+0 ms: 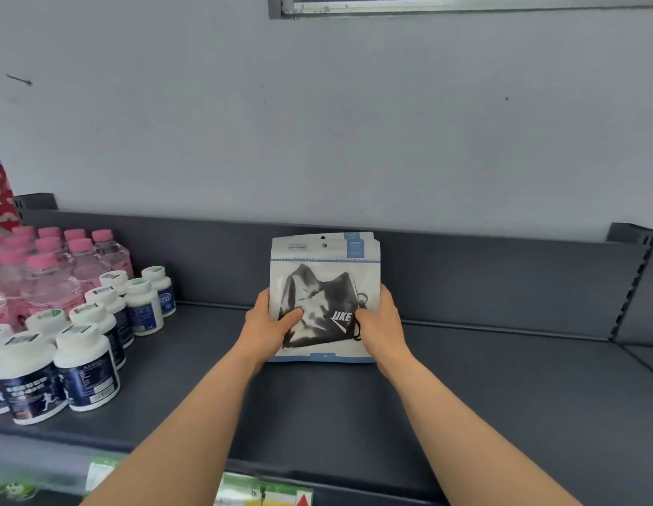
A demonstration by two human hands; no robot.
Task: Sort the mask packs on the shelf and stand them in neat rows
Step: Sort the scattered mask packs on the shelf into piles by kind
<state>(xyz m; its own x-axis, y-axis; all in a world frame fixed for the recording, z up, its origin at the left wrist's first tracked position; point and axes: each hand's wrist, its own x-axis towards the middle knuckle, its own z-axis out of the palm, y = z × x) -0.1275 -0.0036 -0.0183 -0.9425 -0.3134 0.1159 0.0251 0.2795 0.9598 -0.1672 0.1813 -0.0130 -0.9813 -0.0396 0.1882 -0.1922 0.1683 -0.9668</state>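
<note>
A dark shelf [463, 388] runs across the view. At 9 o'clock stand pink-capped bottles [51, 272] and white jars [84, 363]. At centre the mask packs [325, 297] stand upright, perhaps two or three together. The left hand [268, 325] and right hand [379, 323] clasp their sides, thumbs on the front.

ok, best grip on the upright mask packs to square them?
Probably the lower side edges of the mask packs, one hand from each side, as the left hand and right hand do now: they are flat, thin, standing on the shelf, so side pressure aligns them.
</note>
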